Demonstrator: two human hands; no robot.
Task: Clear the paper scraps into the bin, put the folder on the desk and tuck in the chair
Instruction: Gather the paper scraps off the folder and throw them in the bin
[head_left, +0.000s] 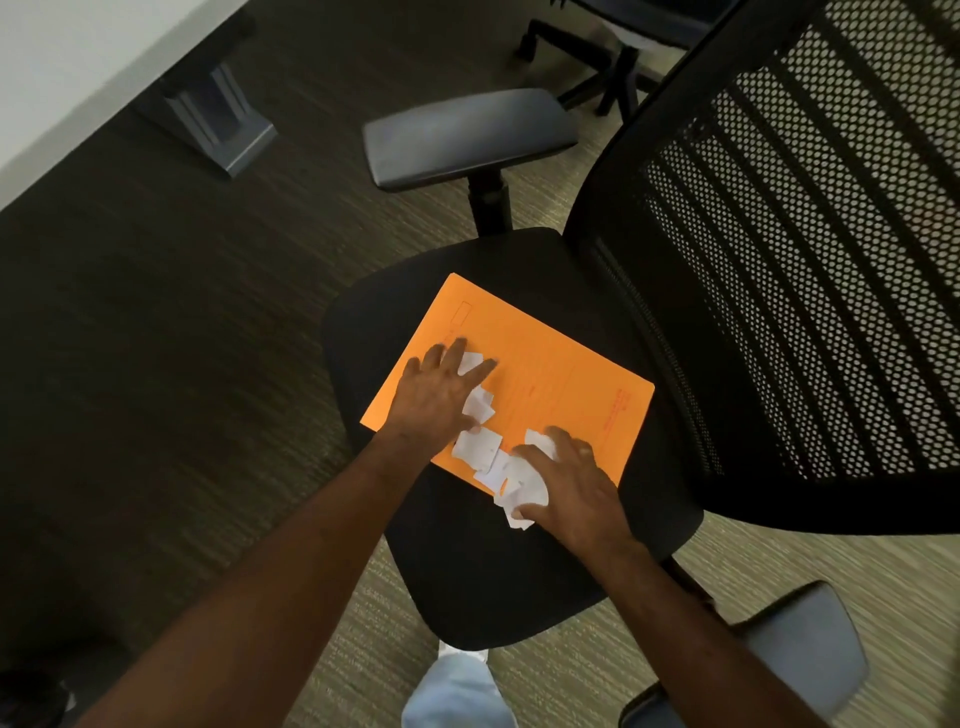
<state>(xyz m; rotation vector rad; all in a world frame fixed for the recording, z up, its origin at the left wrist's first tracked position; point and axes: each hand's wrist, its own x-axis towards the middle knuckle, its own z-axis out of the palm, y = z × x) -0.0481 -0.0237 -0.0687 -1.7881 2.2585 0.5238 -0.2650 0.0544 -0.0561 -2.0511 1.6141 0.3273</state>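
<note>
Torn white paper scraps are bunched under the curled fingers of the right hand, which is closed loosely over a crumpled wad at the near edge of the flat orange card folder. The left hand is laid flat and spread, palm down, with several loose scraps touching its fingers; nothing is pinched in it. This flat press is judged to serve two ends: the folder is steadied and the scraps are raked toward the right hand. The folder is seen lying on the black padded seat of the mesh-backed office chair, not yet on the white desk at upper left. No bin is seen in view.
</note>
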